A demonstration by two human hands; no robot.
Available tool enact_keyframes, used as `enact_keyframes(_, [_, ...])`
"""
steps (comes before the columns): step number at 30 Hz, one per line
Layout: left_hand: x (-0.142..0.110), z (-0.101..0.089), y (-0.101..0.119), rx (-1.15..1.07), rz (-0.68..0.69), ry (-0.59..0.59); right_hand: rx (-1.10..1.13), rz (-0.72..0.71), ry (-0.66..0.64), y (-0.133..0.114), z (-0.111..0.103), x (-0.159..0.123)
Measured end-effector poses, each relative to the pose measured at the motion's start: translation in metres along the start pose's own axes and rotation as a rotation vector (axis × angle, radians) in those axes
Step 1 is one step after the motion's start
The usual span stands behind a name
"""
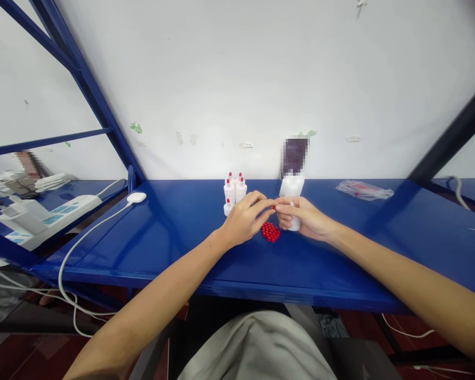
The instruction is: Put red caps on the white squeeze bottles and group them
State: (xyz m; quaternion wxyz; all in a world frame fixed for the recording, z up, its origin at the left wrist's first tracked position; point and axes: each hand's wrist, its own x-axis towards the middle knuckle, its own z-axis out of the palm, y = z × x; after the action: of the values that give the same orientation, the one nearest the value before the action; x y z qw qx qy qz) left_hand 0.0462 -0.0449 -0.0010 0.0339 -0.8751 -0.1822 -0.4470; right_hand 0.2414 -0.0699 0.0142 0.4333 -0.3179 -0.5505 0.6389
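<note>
My right hand [304,217] is wrapped round a small white bottle [295,224] held just above the blue table [182,243]. My left hand [246,217] pinches a small red cap [274,208] at the bottle's top, fingertips meeting those of the right hand. A pile of several red caps [270,231] lies on the table just below both hands. Behind my left hand stand several small white bottles with red caps [234,191].
A heap of uncapped white bottles [292,184] sits near the wall, and a clear plastic bag [363,190] lies at the back right. A white cable with a puck [136,198] runs over the left edge. Blue frame struts rise at both sides.
</note>
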Motion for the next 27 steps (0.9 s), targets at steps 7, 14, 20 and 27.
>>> enact_keyframes(7, [0.001, 0.001, 0.002, 0.062, 0.001, 0.061, -0.119, -0.065, -0.022, 0.003, -0.001, 0.0])
enact_keyframes(14, [0.003, 0.006, 0.011, -0.111, -0.053, -0.038, -0.453, -0.222, -0.064, 0.005, 0.001, -0.006])
enact_keyframes(20, [0.0, 0.009, 0.011, -0.138, -0.16, -0.192, -0.623, -0.26, -0.126, 0.004, -0.001, -0.01])
enact_keyframes(27, [-0.002, 0.013, 0.014, -0.284, -0.265, -0.207, -0.735, -0.318, -0.035, 0.004, 0.001, -0.013])
